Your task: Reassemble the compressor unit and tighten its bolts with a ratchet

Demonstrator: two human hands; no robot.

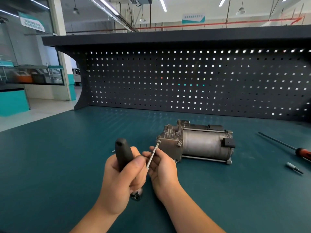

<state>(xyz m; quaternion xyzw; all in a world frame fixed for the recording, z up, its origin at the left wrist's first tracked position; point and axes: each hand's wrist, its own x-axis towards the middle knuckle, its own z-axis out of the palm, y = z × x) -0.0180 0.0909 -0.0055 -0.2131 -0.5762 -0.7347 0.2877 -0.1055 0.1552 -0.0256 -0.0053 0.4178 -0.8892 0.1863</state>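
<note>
on the teal bench, left hand grips the ratchet, right hand pinches its extension, which points forward-right onto the compressor's near corner bolt

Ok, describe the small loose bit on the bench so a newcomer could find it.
Find the grey compressor unit on the green bench, then look right of it. A long screwdriver with a red and black handle lies there; the bit is just nearer the person, short, silvery, dark-tipped and handleless.
</note>
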